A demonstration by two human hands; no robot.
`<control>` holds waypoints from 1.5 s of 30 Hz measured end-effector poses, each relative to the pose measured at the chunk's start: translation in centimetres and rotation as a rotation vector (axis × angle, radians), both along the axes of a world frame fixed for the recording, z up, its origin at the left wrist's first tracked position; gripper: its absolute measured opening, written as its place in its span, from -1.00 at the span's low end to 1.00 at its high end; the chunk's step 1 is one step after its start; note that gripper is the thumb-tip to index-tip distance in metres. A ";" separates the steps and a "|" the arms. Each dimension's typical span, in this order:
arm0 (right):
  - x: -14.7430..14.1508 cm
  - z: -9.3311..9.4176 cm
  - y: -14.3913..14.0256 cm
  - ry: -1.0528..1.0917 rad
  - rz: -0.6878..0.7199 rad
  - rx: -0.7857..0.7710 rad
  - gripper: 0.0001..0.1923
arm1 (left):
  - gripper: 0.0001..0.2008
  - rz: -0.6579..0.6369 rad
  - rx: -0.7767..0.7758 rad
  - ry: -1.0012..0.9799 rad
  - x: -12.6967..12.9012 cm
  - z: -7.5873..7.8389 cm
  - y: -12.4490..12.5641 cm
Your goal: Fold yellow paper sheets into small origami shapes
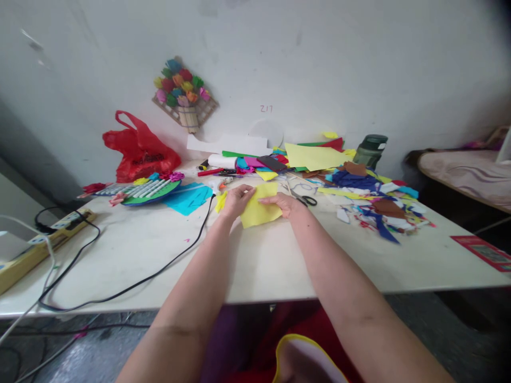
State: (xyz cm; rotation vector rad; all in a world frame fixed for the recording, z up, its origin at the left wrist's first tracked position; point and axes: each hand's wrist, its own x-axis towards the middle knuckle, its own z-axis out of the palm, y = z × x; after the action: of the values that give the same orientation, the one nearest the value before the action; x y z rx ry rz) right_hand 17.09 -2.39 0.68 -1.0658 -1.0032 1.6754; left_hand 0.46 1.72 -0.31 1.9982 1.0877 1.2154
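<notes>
A: At the middle of the white table (131, 250), both hands press on one yellow paper sheet (260, 211). How do the hands stand?

B: The left hand (236, 201) lies flat on the sheet's left edge, fingers bent down onto it. The right hand (284, 204) pins the right edge with fingers stretched along it. Neither hand is clenched; both hold the sheet against the table.

A: How is such a pressing step done well?

B: In my judgement, one hand should anchor the sheet while the other runs firmly along the line, with edges matched before any crease is set.

A: Which way does the sheet lie?

B: It lies flat, slightly skewed. Its long axis runs away from the person toward the wall, with the far end leaning a little to the right.

A: What surrounds it?

B: Scissors (304, 199) lie just right of the right hand. A heap of coloured paper scraps (371, 202) spreads further right. A black cable (159, 268) runs left of the left hand, and a red plastic bag (139, 149) sits by the wall.
</notes>
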 end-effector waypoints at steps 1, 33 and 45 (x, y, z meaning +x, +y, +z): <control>-0.1 0.1 -0.1 -0.009 -0.010 0.003 -0.69 | -0.65 0.000 -0.001 0.001 0.1 0.1 -0.1; -0.3 0.0 0.0 -0.151 -0.096 0.086 -0.72 | -0.58 -0.112 -0.129 -0.060 -0.1 0.5 -0.8; 0.5 -0.1 0.5 -0.235 -0.193 0.232 -0.81 | -0.61 -0.018 -0.234 -0.105 -0.3 0.2 -0.2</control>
State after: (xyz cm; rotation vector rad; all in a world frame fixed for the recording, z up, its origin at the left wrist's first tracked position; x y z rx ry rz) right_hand 17.58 -1.93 0.57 -1.1803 -1.1727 1.2660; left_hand 0.17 1.48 -0.12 1.7446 1.1026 1.1153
